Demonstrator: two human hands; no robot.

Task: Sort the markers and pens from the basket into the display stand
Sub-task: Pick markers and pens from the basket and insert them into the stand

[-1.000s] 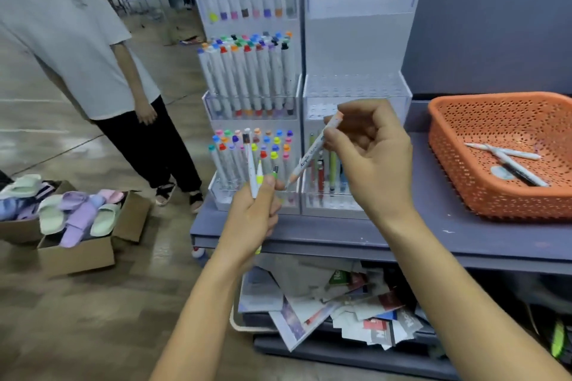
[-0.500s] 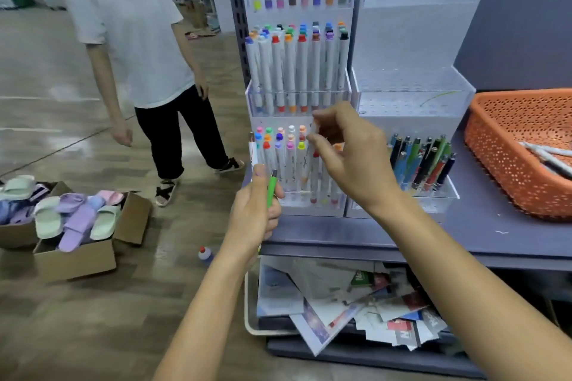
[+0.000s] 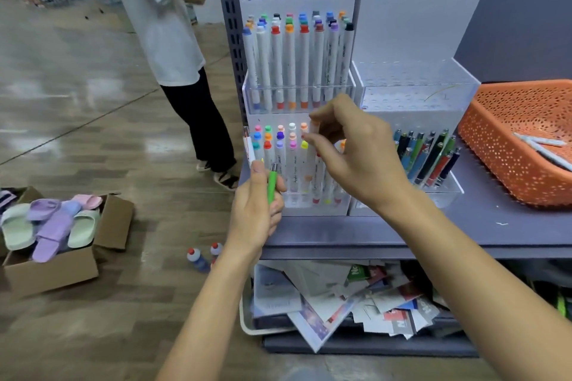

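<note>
A clear acrylic display stand [image 3: 298,96] holds tiers of white markers with coloured caps; its right half [image 3: 418,83] has pens in the bottom tier. My right hand [image 3: 356,148] pinches a white marker [image 3: 313,151] upright at the bottom left tier, among the standing markers. My left hand [image 3: 257,210] grips a green pen [image 3: 272,184] and a white marker [image 3: 250,147] in front of the stand's lower left corner. The orange basket [image 3: 495,158] at the right holds a few white markers [image 3: 540,145].
The stand and basket sit on a grey shelf [image 3: 464,232]. A person in a white shirt [image 3: 161,18] stands at left behind the stand. A cardboard box of slippers [image 3: 52,235] and small bottles [image 3: 198,257] lie on the floor. Loose papers [image 3: 340,297] fill the shelf below.
The view has shifted left and closer. My right hand carried the white marker from in front of the stand down into the bottom left tier. My left hand kept its pens.
</note>
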